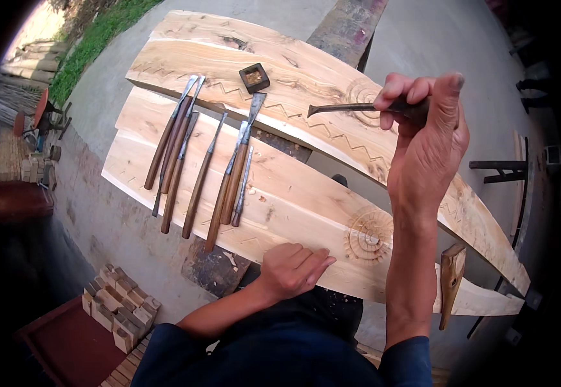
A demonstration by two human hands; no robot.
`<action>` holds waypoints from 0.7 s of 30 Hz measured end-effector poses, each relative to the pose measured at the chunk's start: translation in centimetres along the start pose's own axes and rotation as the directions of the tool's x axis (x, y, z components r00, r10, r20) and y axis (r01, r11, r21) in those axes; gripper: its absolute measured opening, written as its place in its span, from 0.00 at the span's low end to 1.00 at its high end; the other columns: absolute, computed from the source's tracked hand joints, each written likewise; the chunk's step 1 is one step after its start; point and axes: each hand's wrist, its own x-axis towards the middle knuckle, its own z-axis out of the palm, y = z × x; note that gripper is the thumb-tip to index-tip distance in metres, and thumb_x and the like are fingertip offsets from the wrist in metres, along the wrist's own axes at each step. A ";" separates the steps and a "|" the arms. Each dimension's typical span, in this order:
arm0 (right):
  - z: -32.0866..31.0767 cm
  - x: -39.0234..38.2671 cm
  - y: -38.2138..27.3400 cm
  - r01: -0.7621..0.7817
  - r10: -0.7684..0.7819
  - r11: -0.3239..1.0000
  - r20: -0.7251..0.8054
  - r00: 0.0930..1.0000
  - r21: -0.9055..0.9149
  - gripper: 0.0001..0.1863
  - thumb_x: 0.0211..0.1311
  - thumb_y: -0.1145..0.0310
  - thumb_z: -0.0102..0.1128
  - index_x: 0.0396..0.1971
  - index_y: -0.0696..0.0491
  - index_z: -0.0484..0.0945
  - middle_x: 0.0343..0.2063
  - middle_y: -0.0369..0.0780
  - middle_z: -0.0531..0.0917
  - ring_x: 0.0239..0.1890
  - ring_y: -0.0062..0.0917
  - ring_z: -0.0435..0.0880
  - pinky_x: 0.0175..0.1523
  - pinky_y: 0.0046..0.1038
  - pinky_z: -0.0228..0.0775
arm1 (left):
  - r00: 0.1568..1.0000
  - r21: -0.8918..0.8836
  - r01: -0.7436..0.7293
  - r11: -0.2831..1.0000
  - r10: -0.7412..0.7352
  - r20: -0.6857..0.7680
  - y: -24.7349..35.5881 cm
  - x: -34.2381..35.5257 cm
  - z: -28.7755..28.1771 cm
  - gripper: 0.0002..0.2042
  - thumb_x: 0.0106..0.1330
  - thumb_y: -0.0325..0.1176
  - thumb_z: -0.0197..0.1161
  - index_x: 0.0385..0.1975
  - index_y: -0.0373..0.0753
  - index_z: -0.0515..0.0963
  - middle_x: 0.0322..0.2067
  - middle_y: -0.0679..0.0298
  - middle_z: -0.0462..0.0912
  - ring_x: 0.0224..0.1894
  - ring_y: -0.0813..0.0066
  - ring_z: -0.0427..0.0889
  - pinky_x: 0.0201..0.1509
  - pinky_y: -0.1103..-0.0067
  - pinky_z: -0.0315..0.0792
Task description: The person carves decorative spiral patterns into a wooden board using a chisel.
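My right hand (pixel 425 129) is raised over the far plank, wrapped round the dark handle of a carving chisel (pixel 341 108). Its thin metal shaft points left and ends in a small flared tip above the carved zigzag line. My left hand (pixel 295 267) rests at the front edge of the near plank (pixel 280 193), fingers curled in a loose fist with nothing seen in them. A carved ring rosette (pixel 369 237) lies to its right. Several wooden-handled chisels (pixel 198 184) lie side by side across the near plank, blades pointing away from me.
A small dark square box (pixel 254 78) sits on the far plank (pixel 203 55). A tapered wooden piece with a hole (pixel 451 280) is near the planks' right end. Wood blocks (pixel 119 306) are stacked at lower left. A dark bench (pixel 348 29) supports the far side.
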 end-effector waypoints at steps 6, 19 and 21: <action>7.0 4.0 3.8 -0.015 0.008 0.993 0.063 0.998 0.114 0.29 0.72 0.42 0.71 0.29 0.56 0.80 0.25 0.37 0.87 0.26 0.19 0.85 0.30 0.21 0.74 | 0.998 -0.003 0.019 1.000 -0.019 -0.053 0.0 -0.3 -0.1 0.08 0.60 0.30 0.80 0.33 0.37 0.87 0.18 0.67 0.77 0.19 0.70 0.75 0.23 0.73 0.67; 11.6 7.7 10.8 -0.096 0.111 0.987 0.116 0.987 -0.127 0.24 0.76 0.53 0.70 0.25 0.57 0.83 0.21 0.38 0.85 0.25 0.20 0.84 0.33 0.25 0.75 | 1.000 -0.033 0.016 0.999 -0.016 0.015 0.1 0.0 -0.1 0.07 0.59 0.30 0.79 0.35 0.39 0.88 0.19 0.66 0.77 0.19 0.69 0.75 0.23 0.73 0.67; 11.4 7.2 10.1 -0.032 0.096 0.952 0.197 0.976 -0.304 0.23 0.72 0.52 0.73 0.27 0.59 0.83 0.21 0.38 0.86 0.26 0.20 0.84 0.35 0.28 0.75 | 0.999 -0.045 0.043 0.998 -0.044 -0.007 0.1 -0.1 0.3 0.07 0.59 0.29 0.79 0.34 0.38 0.88 0.20 0.64 0.80 0.19 0.68 0.76 0.23 0.71 0.68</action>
